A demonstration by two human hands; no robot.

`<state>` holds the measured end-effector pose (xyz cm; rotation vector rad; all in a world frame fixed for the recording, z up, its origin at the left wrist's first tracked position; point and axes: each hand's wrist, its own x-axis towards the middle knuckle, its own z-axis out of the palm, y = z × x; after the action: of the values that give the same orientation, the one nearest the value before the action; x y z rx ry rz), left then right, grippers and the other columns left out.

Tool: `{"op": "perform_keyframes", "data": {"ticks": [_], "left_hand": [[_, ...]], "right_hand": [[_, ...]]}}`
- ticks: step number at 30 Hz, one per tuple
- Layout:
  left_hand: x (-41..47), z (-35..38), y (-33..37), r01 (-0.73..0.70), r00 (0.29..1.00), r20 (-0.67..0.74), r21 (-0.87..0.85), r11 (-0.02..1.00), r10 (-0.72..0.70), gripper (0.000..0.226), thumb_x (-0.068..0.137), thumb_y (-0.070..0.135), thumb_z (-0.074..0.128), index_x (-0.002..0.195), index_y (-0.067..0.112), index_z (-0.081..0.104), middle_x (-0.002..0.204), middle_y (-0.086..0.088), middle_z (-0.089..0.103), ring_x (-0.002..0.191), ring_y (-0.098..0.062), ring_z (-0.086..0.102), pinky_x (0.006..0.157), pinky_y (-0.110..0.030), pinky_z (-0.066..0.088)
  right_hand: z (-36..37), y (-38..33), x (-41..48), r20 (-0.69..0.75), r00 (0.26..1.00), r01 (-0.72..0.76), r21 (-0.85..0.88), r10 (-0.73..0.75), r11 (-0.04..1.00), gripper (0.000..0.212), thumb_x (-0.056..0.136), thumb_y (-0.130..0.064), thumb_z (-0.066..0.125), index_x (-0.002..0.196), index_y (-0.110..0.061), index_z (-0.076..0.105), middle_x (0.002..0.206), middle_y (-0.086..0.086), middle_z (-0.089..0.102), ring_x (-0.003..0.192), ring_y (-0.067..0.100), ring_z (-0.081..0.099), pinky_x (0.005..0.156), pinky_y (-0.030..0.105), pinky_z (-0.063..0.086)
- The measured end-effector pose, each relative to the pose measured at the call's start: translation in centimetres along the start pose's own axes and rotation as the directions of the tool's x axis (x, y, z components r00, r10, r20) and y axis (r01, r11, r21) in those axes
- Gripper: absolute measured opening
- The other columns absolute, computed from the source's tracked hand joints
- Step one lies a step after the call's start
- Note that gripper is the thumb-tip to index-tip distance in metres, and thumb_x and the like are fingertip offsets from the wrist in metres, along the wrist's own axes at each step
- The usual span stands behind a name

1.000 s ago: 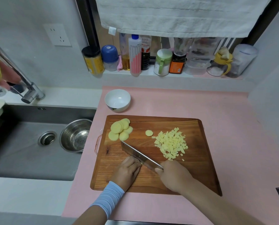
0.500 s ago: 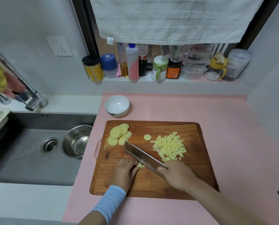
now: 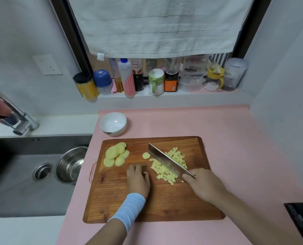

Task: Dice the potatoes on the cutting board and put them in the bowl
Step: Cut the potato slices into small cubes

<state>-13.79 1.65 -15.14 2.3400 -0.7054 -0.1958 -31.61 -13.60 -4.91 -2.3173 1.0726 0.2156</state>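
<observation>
While the right hand [image 3: 203, 185] grips the steel cleaver [image 3: 165, 160] over the pale-yellow diced pile [image 3: 162, 171], the left hand [image 3: 138, 177] rests open, holding nothing (gathering, likely); round potato slices [image 3: 116, 154] need dicing next.

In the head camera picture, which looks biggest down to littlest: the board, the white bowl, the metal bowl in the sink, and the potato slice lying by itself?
1. Board, by far the biggest.
2. Metal bowl and white bowl: they look about alike, and the counter edge hides part of the metal one, so no ranking.
3. Lone slice, the littlest.
</observation>
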Motion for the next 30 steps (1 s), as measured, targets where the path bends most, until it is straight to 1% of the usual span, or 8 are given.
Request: {"op": "perform_keyframes", "data": {"ticks": [5,8,11,16,21,25,27,30], "left_hand": [[0.0,-0.1,1.9,0.096,0.969,0.241,-0.173,0.980,-0.052,0.032,0.088,0.009,0.067,0.117,0.019,0.063,0.106,0.005,0.064,0.098,-0.012,0.062,0.094,-0.025,0.049],[0.5,-0.5,2.9,0.062,0.980,0.200,-0.212,0.975,-0.018,0.033,0.090,0.009,0.066,0.121,0.021,0.063,0.114,0.008,0.065,0.095,-0.006,0.062,0.091,-0.019,0.048],[0.9,-1.4,3.2,-0.226,0.965,0.099,-0.139,0.964,0.241,0.028,0.090,0.010,0.063,0.115,0.024,0.065,0.111,0.010,0.061,0.102,-0.007,0.058,0.095,-0.023,0.047],[0.0,-0.8,3.8,-0.584,0.757,0.370,0.016,0.812,0.538,0.039,0.093,0.013,0.054,0.130,0.020,0.060,0.129,0.008,0.054,0.120,-0.009,0.046,0.101,-0.024,0.044],[1.2,-1.9,2.6,-0.406,0.902,0.157,-0.005,0.914,0.401,0.035,0.086,-0.002,0.053,0.106,0.023,0.068,0.113,0.007,0.060,0.108,-0.010,0.054,0.100,-0.024,0.044],[4.1,-5.2,1.4,0.075,0.972,-0.187,-0.317,0.946,-0.140,0.043,0.081,-0.015,0.045,0.080,0.025,0.061,0.096,0.006,0.064,0.096,-0.018,0.058,0.089,-0.026,0.041],[5.9,-6.7,0.6,0.199,0.942,-0.159,-0.444,0.874,-0.295,0.040,0.081,-0.010,0.044,0.075,0.026,0.060,0.095,0.009,0.067,0.095,-0.020,0.061,0.091,-0.032,0.047],[6.7,-8.0,2.6,0.167,0.985,0.090,-0.358,0.919,-0.144,0.031,0.075,0.001,0.042,0.065,0.023,0.061,0.076,0.013,0.065,0.083,-0.017,0.059,0.078,-0.027,0.045]], "right_hand": [[-0.4,0.2,0.1,0.008,1.000,0.001,0.039,-0.001,0.999,0.039,0.099,-0.053,0.049,0.080,-0.025,0.068,0.071,-0.006,0.068,0.070,0.011,0.064,0.067,0.032,0.052],[-0.7,0.2,0.3,0.013,1.000,-0.003,0.074,0.002,0.997,0.043,0.099,-0.053,0.049,0.077,-0.021,0.067,0.070,-0.003,0.068,0.069,0.014,0.065,0.069,0.036,0.053],[-0.9,0.0,0.6,0.024,1.000,-0.013,0.117,0.010,0.993,0.042,0.099,-0.051,0.051,0.072,-0.022,0.064,0.068,-0.004,0.068,0.069,0.015,0.066,0.069,0.037,0.053],[-1.3,-0.6,0.7,0.025,1.000,-0.012,0.209,0.007,0.978,0.040,0.100,-0.047,0.053,0.068,-0.025,0.063,0.065,-0.006,0.066,0.067,0.013,0.064,0.060,0.030,0.045],[-1.9,-0.5,0.7,-0.066,0.994,0.091,-0.002,-0.091,0.996,0.043,0.102,-0.053,0.045,0.075,-0.025,0.062,0.067,-0.006,0.064,0.068,0.013,0.062,0.060,0.033,0.046],[-1.9,0.6,0.2,-0.176,0.941,0.229,-0.293,-0.287,0.928,0.031,0.103,-0.048,0.046,0.126,-0.040,0.066,0.092,-0.009,0.073,0.085,0.016,0.068,0.072,0.033,0.055],[-1.6,1.1,0.2,-0.180,0.908,0.279,-0.412,-0.377,0.867,0.034,0.100,-0.043,0.053,0.133,-0.041,0.062,0.093,-0.008,0.072,0.084,0.017,0.069,0.069,0.032,0.055],[-1.5,0.8,0.2,-0.130,0.902,0.298,-0.506,-0.413,0.810,0.025,0.097,-0.035,0.057,0.122,-0.038,0.064,0.094,-0.007,0.070,0.083,0.017,0.068,0.065,0.031,0.047]]}}
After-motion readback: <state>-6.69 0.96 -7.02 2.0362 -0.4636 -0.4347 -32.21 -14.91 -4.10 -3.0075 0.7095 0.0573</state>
